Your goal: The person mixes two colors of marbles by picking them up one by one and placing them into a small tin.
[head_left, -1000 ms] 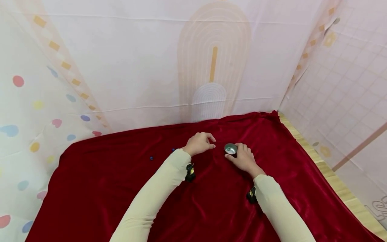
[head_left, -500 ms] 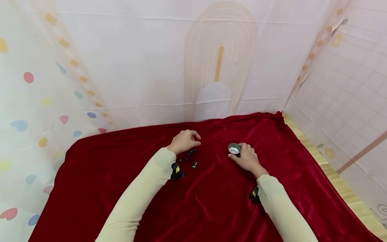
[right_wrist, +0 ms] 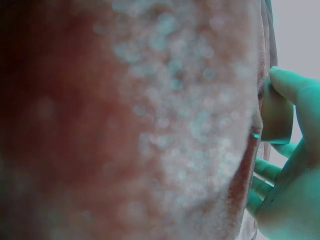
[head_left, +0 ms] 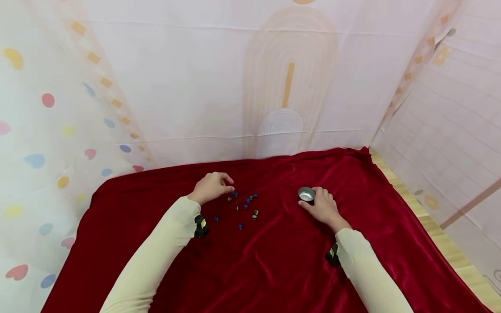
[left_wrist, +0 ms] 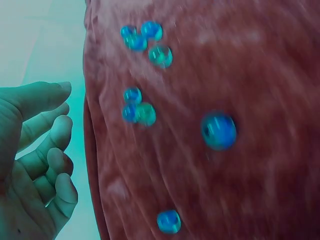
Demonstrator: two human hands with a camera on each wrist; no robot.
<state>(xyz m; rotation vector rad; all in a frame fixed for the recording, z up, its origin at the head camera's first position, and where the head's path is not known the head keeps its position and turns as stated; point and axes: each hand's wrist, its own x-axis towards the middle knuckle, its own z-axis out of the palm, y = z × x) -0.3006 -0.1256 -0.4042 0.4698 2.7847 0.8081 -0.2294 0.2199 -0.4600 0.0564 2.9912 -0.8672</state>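
We find the fingers of the right hand (head_left: 322, 208) curled round the metal cup (head_left: 306, 194), right of the scattered marbles (head_left: 245, 207). The left hand (head_left: 210, 188), at far left, shows loosely bent, seemingly empty fingers; a careless brush could, we judge, roll marbles across the velvet cloth (head_left: 282, 265).

There was 1 cup (head_left: 306, 194). Left of the cup lay approx. 12 marbles (head_left: 240, 226), tiny so count not exact: abt. 7 blue, abt. 5 greenish; L wrist view showed 9. Hands were 2: L hand (head_left: 210, 188) well left of cup, R hand (head_left: 325, 206) at its right side. 1 red cloth (head_left: 297, 261) ran under cup; 2 wrist cams (head_left: 201, 226) were nearer the viewer than cup.
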